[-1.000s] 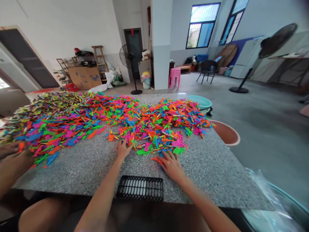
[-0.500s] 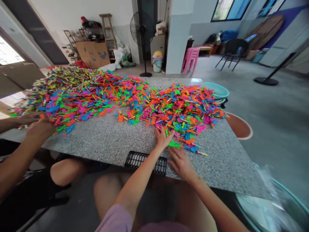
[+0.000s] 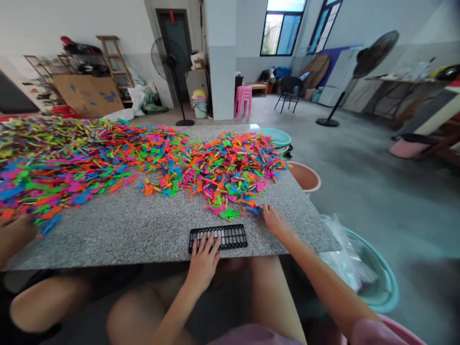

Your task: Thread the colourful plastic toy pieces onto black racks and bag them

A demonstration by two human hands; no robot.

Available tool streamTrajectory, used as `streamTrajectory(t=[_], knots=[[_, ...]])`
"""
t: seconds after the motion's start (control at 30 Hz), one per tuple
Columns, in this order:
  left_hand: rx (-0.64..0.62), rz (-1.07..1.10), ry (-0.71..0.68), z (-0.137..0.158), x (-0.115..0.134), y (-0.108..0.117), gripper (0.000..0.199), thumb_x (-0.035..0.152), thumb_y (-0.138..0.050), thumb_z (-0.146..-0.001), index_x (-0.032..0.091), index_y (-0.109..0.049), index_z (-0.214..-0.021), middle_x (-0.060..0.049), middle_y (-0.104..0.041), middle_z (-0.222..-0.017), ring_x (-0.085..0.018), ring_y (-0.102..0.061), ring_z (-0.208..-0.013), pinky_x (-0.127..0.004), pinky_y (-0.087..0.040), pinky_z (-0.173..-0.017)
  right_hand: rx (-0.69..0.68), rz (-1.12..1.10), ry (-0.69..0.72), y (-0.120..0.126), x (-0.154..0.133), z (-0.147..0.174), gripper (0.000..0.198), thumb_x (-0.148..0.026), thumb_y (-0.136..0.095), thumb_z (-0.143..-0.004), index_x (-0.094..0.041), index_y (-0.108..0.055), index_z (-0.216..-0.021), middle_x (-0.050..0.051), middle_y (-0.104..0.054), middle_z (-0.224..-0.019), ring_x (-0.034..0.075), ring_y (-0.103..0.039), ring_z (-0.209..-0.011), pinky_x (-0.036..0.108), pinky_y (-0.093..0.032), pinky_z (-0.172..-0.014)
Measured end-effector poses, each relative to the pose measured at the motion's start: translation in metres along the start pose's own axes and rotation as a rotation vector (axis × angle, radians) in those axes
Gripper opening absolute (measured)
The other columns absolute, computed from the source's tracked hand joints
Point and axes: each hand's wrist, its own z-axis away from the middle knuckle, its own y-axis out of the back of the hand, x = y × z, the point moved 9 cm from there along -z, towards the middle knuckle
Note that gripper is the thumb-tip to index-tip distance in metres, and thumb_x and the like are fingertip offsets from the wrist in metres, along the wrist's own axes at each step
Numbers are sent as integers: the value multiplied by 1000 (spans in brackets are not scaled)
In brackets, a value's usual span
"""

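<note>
My left hand [image 3: 204, 261] lies with fingers spread on a black plastic grid tray [image 3: 235, 236] near the table's front edge. To its right, my right hand [image 3: 275, 223] has its fingers curled together at the end of a blue plastic toy [image 3: 254, 210]; its fingertips are partly hidden. Just left of that toy lie a green toy [image 3: 230, 214] and a pink toy [image 3: 215, 210]. They are at the near end of a pile of small bright plastic toys [image 3: 230, 167], which look gun-shaped.
Another pile of coloured pieces [image 3: 68, 167] covers the table's left side, where another person's hand [image 3: 17, 237] rests. Beyond the granite table [image 3: 143, 230] stand a turquoise basin [image 3: 276, 137] and a brown basin [image 3: 305, 177]. Plastic bags [image 3: 345, 258] lie over a tub at the right.
The view has swung right. My left hand has moved from the pile down onto the black tray, which sits farther in on the table. My right hand has moved to the blue toy.
</note>
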Motion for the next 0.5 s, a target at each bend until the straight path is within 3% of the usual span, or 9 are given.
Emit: streamTrajectory(t=[0.13, 0.27, 0.37, 0.5], knots=[[37, 14, 18, -28, 54, -15, 49, 30, -51, -96, 22, -47, -144, -13, -48, -148, -39, -44, -136, -63, -38, -105, -41, -96, 41, 2, 22, -1, 32, -1, -45, -86, -14, -58, -112, 12, -66, -96, 22, -63, -90, 28, -44, -75], [62, 44, 44, -33, 80, -19, 58, 36, -50, -97, 14, -39, -148, -19, -41, -152, -43, -36, -139, -65, -36, -105, 21, -564, 5, 6, 33, 6, 23, -9, -49, -81, -16, -58, -100, 5, -65, -87, 16, -59, -74, 26, -44, -68], [57, 86, -14, -28, 84, -17, 59, 37, -48, -98, 14, -34, -150, -16, -38, -154, -39, -32, -143, -60, -36, -108, -55, -1046, -23, -5, 7, 10, 14, -26, -52, -82, -19, -57, -93, -1, -60, -75, 12, -50, -59, 23, -40, -55], [21, 146, -120, -18, 89, -16, 61, 42, -47, -98, 18, -31, -152, -13, -38, -155, -31, -34, -143, -52, -33, -114, -175, -1471, -32, -12, -54, 14, 28, -45, -62, -78, -20, -55, -90, -3, -57, -71, 10, -47, -53, 22, -39, -49]])
